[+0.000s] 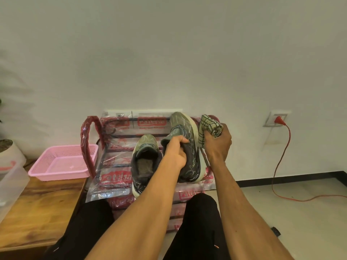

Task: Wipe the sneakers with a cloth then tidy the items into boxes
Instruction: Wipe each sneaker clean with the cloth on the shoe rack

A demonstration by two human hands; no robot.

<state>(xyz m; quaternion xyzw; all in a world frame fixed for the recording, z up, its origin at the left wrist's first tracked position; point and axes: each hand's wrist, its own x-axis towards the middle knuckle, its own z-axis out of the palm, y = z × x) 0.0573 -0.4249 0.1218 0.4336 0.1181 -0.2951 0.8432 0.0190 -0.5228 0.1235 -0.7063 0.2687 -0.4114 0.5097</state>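
Your left hand (pixel 176 153) is curled round the collar and tongue of one sneaker (pixel 187 128), lifting it. Your right hand (pixel 218 142) is closed on a bunched cloth (pixel 210 126) just beside that shoe's sole.

In front of your knees stands a rack (pixel 116 177) wrapped in clear plastic. Red labels on the wrap read "Patelsa"; the smaller print under them is too blurred to read. To your left is a wooden table (pixel 41 203) with a clear plastic box (pixel 11 182) at its near edge and a pink mesh basket (pixel 62 166) farther back, beside the rack's red-wrapped handle.

Both sneakers are olive-grey with thin white line patterns and thick cream soles. The one you hold is tipped onto its side, long axis running away from you, toe up toward the wall, sole facing right toward the cloth, its heel low near the rack. The second sneaker (pixel 144 158) rests upright on the rack just left of it, toe also pointing at the wall, its opening facing you.

The cloth is pale with a dark green check. A red cable (pixel 281 156) hangs from a wall socket (pixel 272 119) on your right and trails across the floor
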